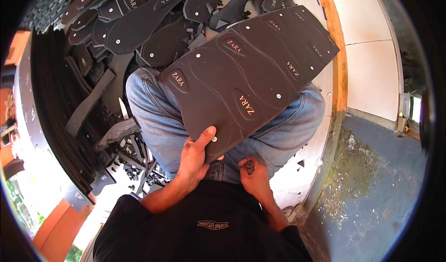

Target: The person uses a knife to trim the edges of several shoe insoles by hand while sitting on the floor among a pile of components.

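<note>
A large dark brown sheet (218, 94) lies tilted across my lap, marked with sole-shaped outlines, pale lettering and small white dots. My left hand (193, 157) grips its near corner, thumb on top beside a white dot and the other fingers mostly hidden underneath. Just right of that corner, my right hand (255, 176) is closed around a tool with a dark round handle (250, 165). A very thin shaft or blade seems to rise from the handle toward the sheet's near edge; it is too faint to tell whether it touches.
Cut dark soles (139, 29) are heaped at the far left and beyond the sheet. A stack of dark sheets (55, 108) curves along the left. Offcut strips (90, 104) and small scraps (134, 169) lie beside my left knee. A wooden edge (337, 66) and tiled wall (369, 71) stand right.
</note>
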Demonstrator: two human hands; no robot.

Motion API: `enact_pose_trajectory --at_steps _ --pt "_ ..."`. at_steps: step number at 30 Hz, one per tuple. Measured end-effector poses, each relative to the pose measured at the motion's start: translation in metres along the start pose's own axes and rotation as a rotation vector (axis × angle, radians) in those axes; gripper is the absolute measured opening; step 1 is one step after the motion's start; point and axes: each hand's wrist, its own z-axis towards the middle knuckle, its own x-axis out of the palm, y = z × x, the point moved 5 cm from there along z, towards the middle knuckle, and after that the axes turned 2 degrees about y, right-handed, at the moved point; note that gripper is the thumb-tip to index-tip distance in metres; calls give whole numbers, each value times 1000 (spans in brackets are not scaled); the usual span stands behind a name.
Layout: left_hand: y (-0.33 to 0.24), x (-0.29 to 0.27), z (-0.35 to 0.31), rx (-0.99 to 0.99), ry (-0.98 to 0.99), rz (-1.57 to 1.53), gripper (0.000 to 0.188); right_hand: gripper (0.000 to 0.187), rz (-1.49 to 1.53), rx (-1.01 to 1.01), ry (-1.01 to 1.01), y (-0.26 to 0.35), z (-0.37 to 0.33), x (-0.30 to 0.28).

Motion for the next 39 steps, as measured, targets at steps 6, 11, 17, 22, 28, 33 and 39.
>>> enact_pose_trajectory --at_steps 6,11,17,22,28,33,39 --pt "5 -7 3 19 69 -3 27 8 -59 -4 -20 8 15 8" --pt "5 -11 4 -23 88 30 27 10 -95 32 -21 12 28 12" --pt "4 -11 5 -35 113 35 27 11 -127 77 -39 28 48 17" --pt "5 -12 4 -57 86 47 28 13 -119 -70 -46 30 63 24" --pt "3 -15 5 -55 84 61 32 26 -77 -225 -31 50 76 18" --pt "3 -15 5 -51 82 46 33 33 -203 -334 65 45 88 24" --pt "2 -19 4 -74 83 31 31 35 -258 -394 221 45 101 20"
